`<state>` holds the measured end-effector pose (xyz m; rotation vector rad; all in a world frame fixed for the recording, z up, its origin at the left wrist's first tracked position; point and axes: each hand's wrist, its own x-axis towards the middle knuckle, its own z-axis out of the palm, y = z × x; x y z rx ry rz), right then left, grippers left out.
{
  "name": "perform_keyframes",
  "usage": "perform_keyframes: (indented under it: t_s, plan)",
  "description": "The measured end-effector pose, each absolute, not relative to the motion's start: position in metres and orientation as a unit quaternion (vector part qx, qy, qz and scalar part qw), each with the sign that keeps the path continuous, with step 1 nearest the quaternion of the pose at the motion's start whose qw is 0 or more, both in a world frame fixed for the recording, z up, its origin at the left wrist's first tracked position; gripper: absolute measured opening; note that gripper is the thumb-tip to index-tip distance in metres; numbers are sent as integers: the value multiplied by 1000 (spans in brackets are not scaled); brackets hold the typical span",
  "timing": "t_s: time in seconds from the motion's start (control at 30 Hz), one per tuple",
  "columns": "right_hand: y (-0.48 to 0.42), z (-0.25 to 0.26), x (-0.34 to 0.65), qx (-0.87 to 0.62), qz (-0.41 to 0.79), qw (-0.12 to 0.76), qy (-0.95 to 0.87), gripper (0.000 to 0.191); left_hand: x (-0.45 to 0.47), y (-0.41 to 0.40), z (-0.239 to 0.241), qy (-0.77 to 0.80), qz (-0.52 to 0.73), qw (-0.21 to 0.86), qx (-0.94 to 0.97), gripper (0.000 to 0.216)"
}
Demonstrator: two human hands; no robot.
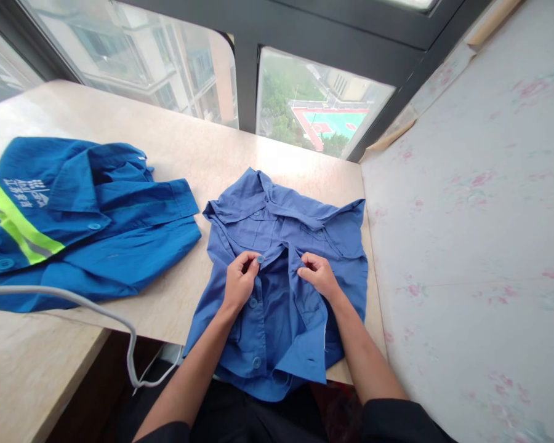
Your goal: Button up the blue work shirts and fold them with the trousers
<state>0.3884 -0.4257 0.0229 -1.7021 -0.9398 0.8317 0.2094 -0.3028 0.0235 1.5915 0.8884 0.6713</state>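
- Our left hand (240,280) pinches one front edge by a button (260,259);
- the blue shirt (277,292) lies beneath, on the sill (300,161); we judge it light, soft, best gripped by front edges;
- our right hand (320,274) pinches the opposite edge.

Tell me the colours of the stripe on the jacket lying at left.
The stripe is bright yellow-green and grey, best seen in the head view.

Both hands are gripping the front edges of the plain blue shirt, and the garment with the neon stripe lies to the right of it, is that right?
Not quite: the head view shows the garment with the neon stripe lying to the left of the plain blue shirt. The left hand and right hand do grip the shirt's front edges.
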Motion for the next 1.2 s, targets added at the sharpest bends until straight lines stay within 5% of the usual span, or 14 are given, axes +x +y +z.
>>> perform_keyframes:
  t_s: [0.23,0.53,0.63,0.73,0.83,1.0,1.2]
  plan:
    - [-443,30,411,-611,510,476,-373,25,210,-305,34,311,176,448,819,27]
    - [-442,37,409,-623,527,458,-353,32,253,-307,37,378,8,207,902,59]
    - [-437,35,404,-644,497,458,-359,25,263,-303,33,389,20,199,899,47]
    - [-432,33,398,-667,464,445,-377,39,266,-299,26,351,49,201,913,31]
    - [-421,38,387,-729,357,425,-401,45,265,-297,20,313,77,207,924,36]
    - [-394,57,371,-776,152,359,-496,37,262,-291,17,293,127,267,909,30]
    - [-376,50,387,-792,118,278,-530,19,260,-286,14,285,222,341,868,28]
